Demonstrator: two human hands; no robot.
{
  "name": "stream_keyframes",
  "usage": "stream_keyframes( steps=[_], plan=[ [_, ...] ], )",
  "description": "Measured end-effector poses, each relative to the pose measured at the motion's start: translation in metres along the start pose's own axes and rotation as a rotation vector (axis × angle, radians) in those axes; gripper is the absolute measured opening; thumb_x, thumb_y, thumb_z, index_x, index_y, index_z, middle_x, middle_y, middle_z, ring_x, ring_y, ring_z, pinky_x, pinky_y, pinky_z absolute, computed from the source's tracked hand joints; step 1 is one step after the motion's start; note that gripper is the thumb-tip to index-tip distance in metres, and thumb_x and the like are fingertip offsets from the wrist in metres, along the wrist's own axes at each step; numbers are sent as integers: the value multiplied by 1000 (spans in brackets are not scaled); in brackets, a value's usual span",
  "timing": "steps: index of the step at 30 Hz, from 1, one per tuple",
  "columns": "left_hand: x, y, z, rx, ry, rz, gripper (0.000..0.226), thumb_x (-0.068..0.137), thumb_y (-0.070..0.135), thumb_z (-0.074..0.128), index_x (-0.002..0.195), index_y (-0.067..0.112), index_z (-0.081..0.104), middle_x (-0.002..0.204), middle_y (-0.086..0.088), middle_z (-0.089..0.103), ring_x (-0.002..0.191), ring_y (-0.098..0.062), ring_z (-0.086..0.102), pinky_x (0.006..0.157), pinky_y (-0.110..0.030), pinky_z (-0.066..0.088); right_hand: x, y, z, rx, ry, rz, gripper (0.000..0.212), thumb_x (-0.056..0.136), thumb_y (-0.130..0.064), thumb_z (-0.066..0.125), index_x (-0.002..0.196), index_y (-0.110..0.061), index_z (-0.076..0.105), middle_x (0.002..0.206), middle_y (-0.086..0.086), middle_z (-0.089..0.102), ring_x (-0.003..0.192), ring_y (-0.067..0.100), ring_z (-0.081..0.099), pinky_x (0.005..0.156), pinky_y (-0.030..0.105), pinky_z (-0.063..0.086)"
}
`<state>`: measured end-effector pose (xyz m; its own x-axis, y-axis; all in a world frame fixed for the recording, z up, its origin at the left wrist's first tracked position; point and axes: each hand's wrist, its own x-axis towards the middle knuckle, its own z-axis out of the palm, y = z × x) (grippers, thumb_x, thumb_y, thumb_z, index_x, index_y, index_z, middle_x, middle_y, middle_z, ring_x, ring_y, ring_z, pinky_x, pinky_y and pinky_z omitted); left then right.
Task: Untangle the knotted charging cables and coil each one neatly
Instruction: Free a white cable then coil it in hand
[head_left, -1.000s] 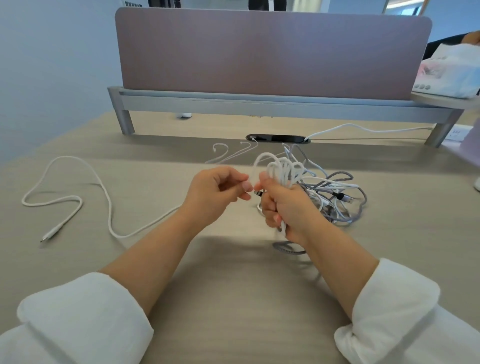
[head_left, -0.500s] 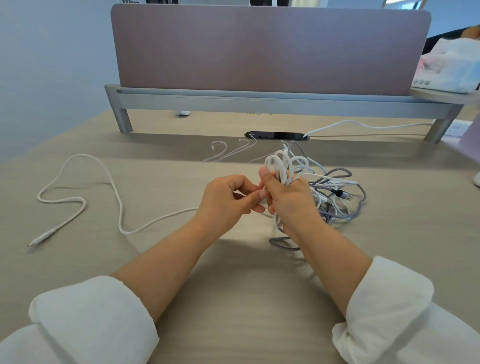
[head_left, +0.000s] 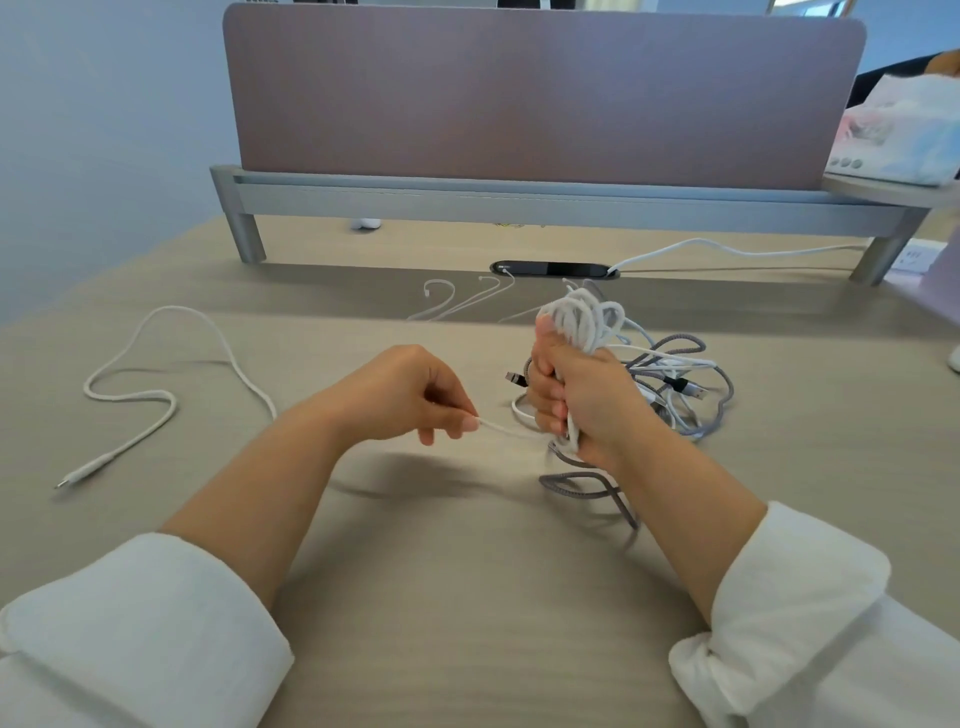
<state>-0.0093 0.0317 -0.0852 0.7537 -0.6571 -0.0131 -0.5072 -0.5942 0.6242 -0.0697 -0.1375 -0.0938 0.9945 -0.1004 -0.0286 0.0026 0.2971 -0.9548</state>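
Note:
My right hand (head_left: 582, 400) grips a bundle of white cable loops (head_left: 584, 317) upright above the desk. A knotted heap of grey braided and white cables (head_left: 680, 384) lies just right of that hand, and a grey braided loop (head_left: 582, 480) trails below it. My left hand (head_left: 410, 395) pinches a strand of the white cable (head_left: 504, 430) that runs to the bundle. The same white cable's loose tail (head_left: 156, 400) snakes across the desk to the left and ends in a plug (head_left: 70, 478).
A mauve divider panel on a grey metal rail (head_left: 519, 200) closes off the back of the wooden desk (head_left: 467, 597). A black cable port (head_left: 553, 268) with a white lead sits behind the heap. Thin white cables (head_left: 457, 301) lie near it. A tissue pack (head_left: 898, 135) sits far right.
My left hand has moved down and left, away from the right hand, drawing a white strand out below the bundle. The right hand stays clenched on the loops.

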Motion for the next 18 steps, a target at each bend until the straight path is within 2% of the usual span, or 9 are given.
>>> stream_keyframes(
  steps=[3, 6, 8, 13, 16, 18],
  plan=[
    [-3, -1, -9, 55, 41, -17, 15, 75, 29, 75, 64, 23, 67, 55, 11, 63, 42, -1, 50, 48, -10, 42, 2, 3, -5, -287, -6, 109, 43, 95, -35, 49, 59, -13, 38, 47, 2, 38, 33, 8, 26, 33, 17, 23],
    [-3, 7, -4, -37, 78, 70, 15, 73, 26, 77, 63, 22, 66, 50, 12, 59, 44, -2, 48, 46, -12, 42, 1, 9, -2, -491, -61, 95, 44, 95, -36, 48, 57, -14, 54, 67, 13, 62, 37, 10, 31, 36, 18, 27],
    [-3, 12, 2, -137, 143, 147, 17, 71, 19, 78, 61, 20, 64, 46, 13, 55, 44, -2, 46, 46, -12, 41, -1, 10, 1, -533, -97, 80, 42, 95, -37, 47, 63, -12, 59, 63, 5, 66, 41, 11, 34, 38, 20, 29],
    [-1, 11, 9, -222, 304, 241, 20, 67, 16, 80, 58, 23, 63, 49, 16, 56, 47, -2, 46, 47, -11, 39, 1, 12, 2, -512, -111, 68, 42, 93, -41, 49, 69, -9, 61, 56, 11, 59, 57, 25, 45, 48, 26, 37],
    [0, 8, 6, -247, 392, 202, 17, 67, 16, 80, 61, 23, 65, 48, 15, 57, 46, -1, 47, 47, -11, 40, 0, 10, 3, -374, -108, 106, 41, 95, -37, 46, 68, -8, 54, 38, 1, 44, 52, 17, 58, 61, 29, 51],
    [1, 5, 3, -281, 469, 184, 15, 68, 16, 79, 64, 24, 66, 50, 14, 59, 47, -2, 47, 47, -11, 40, 0, 10, 3, -289, -106, 162, 42, 93, -41, 47, 67, -8, 49, 36, -1, 37, 42, 14, 53, 54, 28, 53]
  ],
)
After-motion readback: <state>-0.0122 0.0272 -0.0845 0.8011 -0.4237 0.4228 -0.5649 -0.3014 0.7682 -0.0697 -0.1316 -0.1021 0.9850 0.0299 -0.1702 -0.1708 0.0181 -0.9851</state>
